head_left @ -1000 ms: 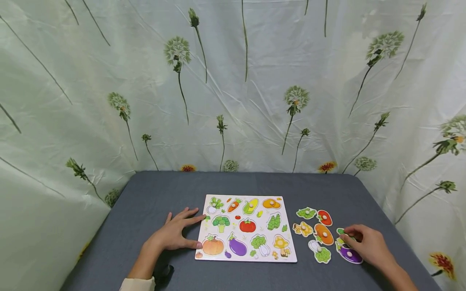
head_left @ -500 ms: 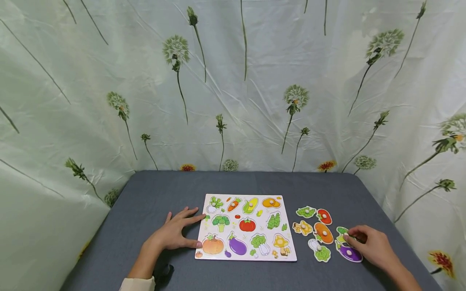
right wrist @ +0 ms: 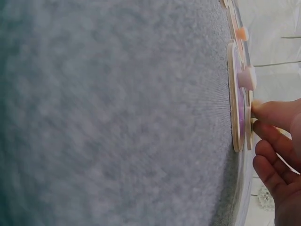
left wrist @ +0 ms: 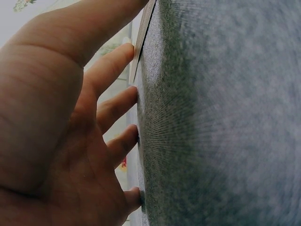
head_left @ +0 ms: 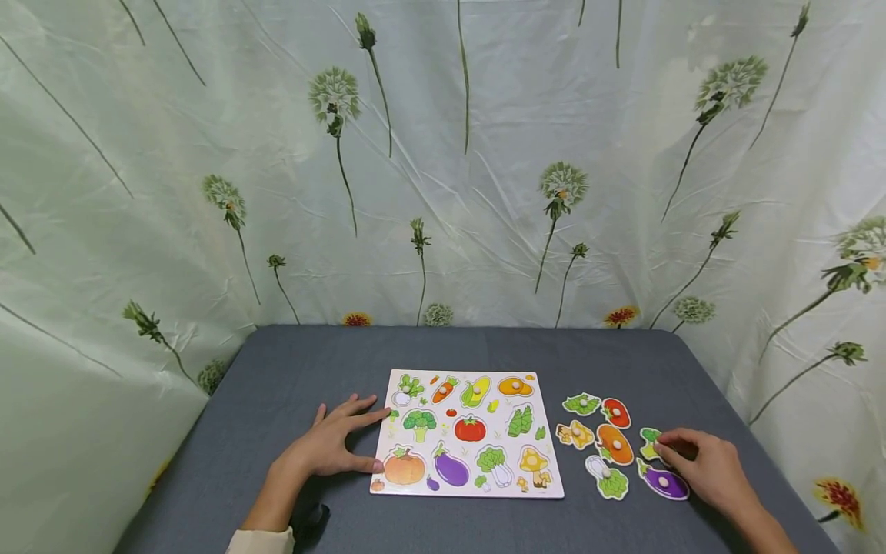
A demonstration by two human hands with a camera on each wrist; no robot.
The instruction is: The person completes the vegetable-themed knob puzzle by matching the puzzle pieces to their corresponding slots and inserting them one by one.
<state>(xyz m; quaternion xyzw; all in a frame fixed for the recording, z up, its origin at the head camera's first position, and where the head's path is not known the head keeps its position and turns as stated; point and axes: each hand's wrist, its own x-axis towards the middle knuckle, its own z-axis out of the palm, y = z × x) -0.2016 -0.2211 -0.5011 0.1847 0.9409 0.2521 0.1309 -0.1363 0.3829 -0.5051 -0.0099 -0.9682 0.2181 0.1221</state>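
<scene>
A white vegetable puzzle board [head_left: 443,485] lies on the table. My left hand [head_left: 339,440] rests at its left edge with spread fingers, thumb and index finger touching the board; in the left wrist view the fingertips [left wrist: 132,94] are at the cloth and board edge. To the right, my right hand [head_left: 707,468] pinches a green broccoli puzzle piece [head_left: 648,440] between thumb and forefinger, and the fingers partly cover it. Just nearer lies a purple eggplant piece [head_left: 664,483] with a round knob, which also shows edge-on as the purple piece [right wrist: 233,99] in the right wrist view.
Between board and right hand lie loose pieces: a green one [head_left: 581,404], a red one [head_left: 615,413], a yellow mushroom [head_left: 581,434], an orange one [head_left: 614,444] and a bok choy [head_left: 609,478]. A flowered curtain [head_left: 443,192] hangs behind the grey table [head_left: 443,350].
The broccoli piece, which overlapped the eggplant piece, has shifted slightly away from me and now shows apart from it in the head view. My left hand and the board stay put.
</scene>
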